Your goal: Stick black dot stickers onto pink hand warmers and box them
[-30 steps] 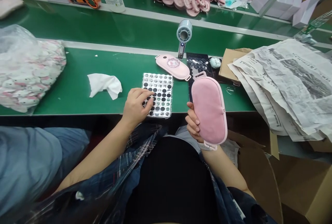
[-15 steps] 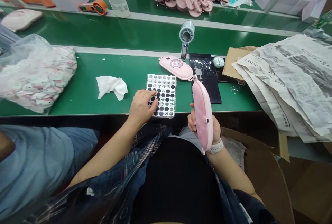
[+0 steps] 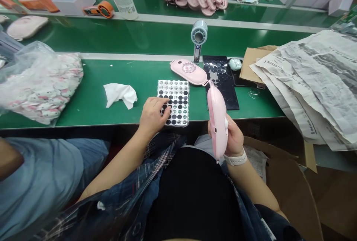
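Right hand (image 3: 234, 137) holds a smooth, oblong pink case (image 3: 219, 120), perhaps plastic.

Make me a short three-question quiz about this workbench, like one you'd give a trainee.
1. Which hand holds up the oval, pink, plastic-looking case?

2. True or false: the grey-blue, round-headed, plastic-looking device stands upright.

3. The fingers of the left hand are over which thing?
a) the crumpled white tissue
b) the rectangular white sheet with rows of round black dots
c) the clear plastic bag of white-and-pink pieces

Key: 1. The right hand. 2. True. 3. b.
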